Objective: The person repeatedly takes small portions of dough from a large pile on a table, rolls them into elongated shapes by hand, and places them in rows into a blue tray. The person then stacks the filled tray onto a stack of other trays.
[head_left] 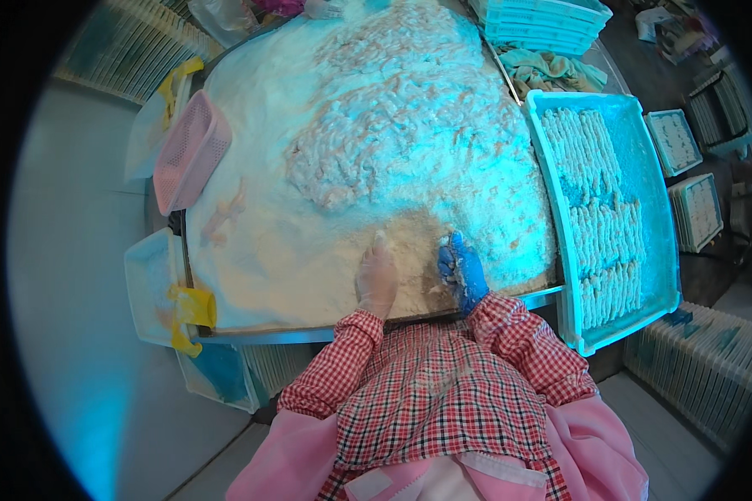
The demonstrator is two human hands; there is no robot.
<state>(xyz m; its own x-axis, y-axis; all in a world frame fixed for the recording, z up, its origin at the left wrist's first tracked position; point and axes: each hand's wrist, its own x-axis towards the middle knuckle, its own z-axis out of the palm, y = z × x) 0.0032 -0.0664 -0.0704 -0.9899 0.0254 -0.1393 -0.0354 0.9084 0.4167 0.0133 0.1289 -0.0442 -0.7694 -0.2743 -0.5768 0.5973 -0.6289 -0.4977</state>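
Observation:
My left hand, in a thin pale glove, is over the floured front of the table, its fingers pressed together and a white floury bit at their tips. To its right, my right hand in a blue glove is curled closed, with flour and pale crumbs on its fingers. What either hand pinches is too small to make out. Just beyond them lies a broad heap of wet-looking, flour-coated pieces on a bed of white flour. At the right, a light-blue tray holds rows of coated strips.
A pink perforated basket leans at the table's left edge, above a white bin with yellow tape. Stacked blue crates and a crumpled cloth sit at the far right. More filled trays stand beyond the right tray.

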